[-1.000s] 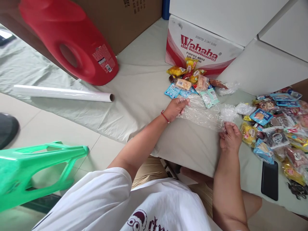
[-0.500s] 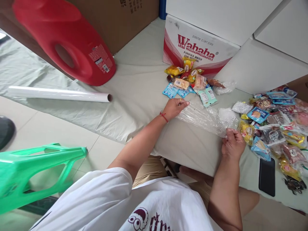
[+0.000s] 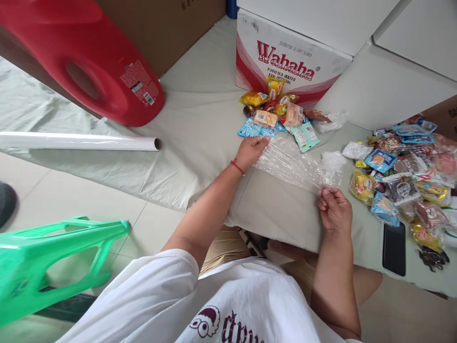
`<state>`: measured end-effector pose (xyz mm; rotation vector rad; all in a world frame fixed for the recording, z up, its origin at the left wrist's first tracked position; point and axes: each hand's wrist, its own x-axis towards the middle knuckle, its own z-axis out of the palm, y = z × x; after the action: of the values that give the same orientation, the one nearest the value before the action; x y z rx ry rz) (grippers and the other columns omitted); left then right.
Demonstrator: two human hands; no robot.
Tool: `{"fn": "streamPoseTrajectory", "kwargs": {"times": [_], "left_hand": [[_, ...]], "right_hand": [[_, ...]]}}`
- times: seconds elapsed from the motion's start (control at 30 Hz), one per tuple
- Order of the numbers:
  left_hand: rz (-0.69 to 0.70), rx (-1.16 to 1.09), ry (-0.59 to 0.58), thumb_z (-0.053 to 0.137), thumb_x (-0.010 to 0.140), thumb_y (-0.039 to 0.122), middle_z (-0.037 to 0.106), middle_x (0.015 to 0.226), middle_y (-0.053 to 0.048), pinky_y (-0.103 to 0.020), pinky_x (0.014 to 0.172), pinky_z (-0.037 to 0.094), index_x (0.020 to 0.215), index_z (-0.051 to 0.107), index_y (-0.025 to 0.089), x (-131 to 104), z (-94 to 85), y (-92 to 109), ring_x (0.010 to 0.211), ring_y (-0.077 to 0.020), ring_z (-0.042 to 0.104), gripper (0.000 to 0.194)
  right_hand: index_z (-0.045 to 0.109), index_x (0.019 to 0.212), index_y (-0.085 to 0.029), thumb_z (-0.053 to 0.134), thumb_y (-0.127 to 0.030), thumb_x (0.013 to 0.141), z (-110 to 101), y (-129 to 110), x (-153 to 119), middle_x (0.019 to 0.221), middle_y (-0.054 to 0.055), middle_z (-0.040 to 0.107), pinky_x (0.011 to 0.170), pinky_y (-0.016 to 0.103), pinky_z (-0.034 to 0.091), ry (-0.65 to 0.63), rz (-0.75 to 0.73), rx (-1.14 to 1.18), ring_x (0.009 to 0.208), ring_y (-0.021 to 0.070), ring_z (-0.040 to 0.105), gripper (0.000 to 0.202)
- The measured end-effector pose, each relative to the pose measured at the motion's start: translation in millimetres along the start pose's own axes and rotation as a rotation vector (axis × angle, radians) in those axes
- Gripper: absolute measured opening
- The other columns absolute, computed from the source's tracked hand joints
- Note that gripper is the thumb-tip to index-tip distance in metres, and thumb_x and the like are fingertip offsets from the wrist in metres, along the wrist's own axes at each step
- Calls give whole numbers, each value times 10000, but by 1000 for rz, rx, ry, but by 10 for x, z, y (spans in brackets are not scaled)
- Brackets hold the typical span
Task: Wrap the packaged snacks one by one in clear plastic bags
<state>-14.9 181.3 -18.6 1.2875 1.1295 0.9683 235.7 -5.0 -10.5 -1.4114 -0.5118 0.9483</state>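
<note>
A crumpled sheet of clear plastic film (image 3: pixel 291 164) stretches between my two hands, low over the cloth-covered table. My left hand (image 3: pixel 252 151), with a red string on its wrist, pinches the film's left end, just below some blue packets (image 3: pixel 252 127). At the right end, my right hand (image 3: pixel 333 206) grips the film's near corner between thumb and fingers. A whitish plastic bundle (image 3: pixel 332 162) lies just beyond my right hand. Behind the film, several wrapped snacks (image 3: pixel 266 118) sit in a small pile against the Wahaba-like printed carton (image 3: pixel 289 59).
More packaged snacks (image 3: pixel 402 183) are heaped at the right, beside a black phone (image 3: pixel 394 249) and keys (image 3: pixel 433 258). A white roll (image 3: pixel 80 142) and a red jug (image 3: pixel 121 76) lie left on the cloth (image 3: pixel 193 119). A green stool (image 3: pixel 64 259) stands lower left.
Both hands, still gripping the film, have shifted slightly left and up in the view. The surroundings have shifted a little too, as the head camera moved.
</note>
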Motion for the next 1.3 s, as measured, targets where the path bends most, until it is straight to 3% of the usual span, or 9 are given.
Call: {"fn": "streamPoseTrajectory", "kwargs": {"times": [0.37, 0.57, 0.67, 0.73, 0.8, 0.87, 1.0, 1.13, 1.3], "left_hand": [[-73, -35, 110, 564, 966, 454, 353, 520, 57, -249, 527, 283, 699, 651, 178, 29, -45, 44, 495, -108, 339, 394], [-30, 98, 342, 643, 903, 331, 449, 630, 47, -253, 598, 355, 774, 610, 183, 63, -163, -46, 584, -116, 412, 199], [170, 228, 629, 711, 862, 282, 568, 863, -5, -279, 743, 452, 984, 602, 195, -79, -204, 39, 760, -150, 540, 186], [383, 292, 723, 707, 879, 273, 588, 1034, -57, -313, 843, 477, 1055, 588, 202, -288, -178, 168, 895, -177, 575, 224], [559, 348, 616, 625, 953, 292, 601, 1046, -74, -341, 877, 487, 1031, 604, 208, -565, -83, 303, 925, -193, 585, 116], [699, 420, 333, 546, 1007, 310, 634, 993, -75, -353, 886, 496, 992, 639, 218, -847, 84, 374, 943, -204, 606, 131], [857, 606, -117, 617, 978, 399, 665, 1272, -134, -429, 1029, 457, 1170, 697, 232, -1185, 465, 209, 1198, -268, 600, 266], [721, 736, -210, 529, 1010, 270, 733, 1129, -102, -476, 1072, 410, 1087, 744, 235, -1238, 567, -84, 1215, -278, 604, 231], [627, 759, -177, 525, 985, 175, 746, 978, -77, -456, 991, 445, 973, 739, 215, -1277, 339, -223, 1130, -272, 619, 218]], "right_hand": [[702, 783, -176, 993, -416, 570, -44, -17, -49, 645, -25, 609, 392, 131, 270, 66, 37, 19, 478, 23, 380, 434], [700, 768, -178, 984, -445, 574, 21, -19, -89, 646, -37, 574, 392, 136, 252, 68, 17, -7, 482, 22, 380, 436], [680, 768, -186, 978, -452, 580, 39, -61, -145, 711, -32, 588, 405, 141, 273, 31, 41, 19, 516, 28, 411, 441], [663, 774, -196, 965, -465, 596, 42, -87, -199, 733, -28, 597, 397, 149, 257, -10, 73, 18, 510, 31, 396, 442], [651, 783, -206, 943, -489, 625, 49, -96, -259, 743, -23, 608, 386, 158, 228, -53, 98, 4, 494, 33, 362, 436], [648, 778, -212, 931, -504, 641, 68, -86, -319, 722, -26, 594, 385, 166, 213, -85, 114, -2, 487, 37, 340, 429], [684, 781, -213, 933, -503, 645, 123, -22, -433, 663, -42, 531, 407, 179, 213, -129, 115, -5, 497, 45, 342, 405], [724, 802, -207, 921, -499, 671, 84, 65, -544, 631, -52, 507, 428, 202, 195, -134, 111, -67, 501, 51, 304, 376], [708, 784, -204, 892, -536, 704, -65, 178, -670, 581, -66, 463, 429, 219, 197, -148, 159, -129, 492, 63, 278, 388]]}}
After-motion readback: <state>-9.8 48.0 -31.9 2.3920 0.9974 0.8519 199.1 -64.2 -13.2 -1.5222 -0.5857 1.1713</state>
